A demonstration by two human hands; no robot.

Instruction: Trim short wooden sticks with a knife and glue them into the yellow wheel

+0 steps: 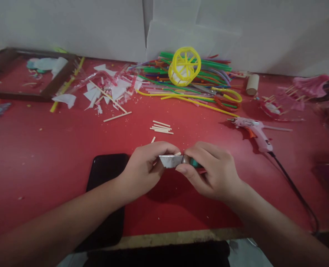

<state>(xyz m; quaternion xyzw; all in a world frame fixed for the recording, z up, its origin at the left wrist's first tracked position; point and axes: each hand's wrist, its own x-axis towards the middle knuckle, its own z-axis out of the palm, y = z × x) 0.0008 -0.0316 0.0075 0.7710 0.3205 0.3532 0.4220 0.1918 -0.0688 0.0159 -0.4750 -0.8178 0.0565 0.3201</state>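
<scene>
My right hand point(213, 167) is closed around a knife point(171, 161) with a wide flat metal blade and a partly visible green handle. Its blade points left, up against the fingers of my left hand point(144, 163). The left fingers are curled in a pinch on a thin wooden stick point(178, 153); only its pale end shows by the blade. Just beyond the left hand, a pale stick end point(153, 139) sticks out. Several short cut sticks point(161, 128) lie together on the red table point(203, 118) past my hands.
A black phone point(108, 163) lies under my left forearm. To the right rests a pink glue gun point(255, 131) with its cord. Farther back are paper scraps point(93, 92), pipe cleaners point(220, 66), a yellow wheel-like frame point(186, 63), scissors point(206, 89) and a dark wooden frame point(51, 87).
</scene>
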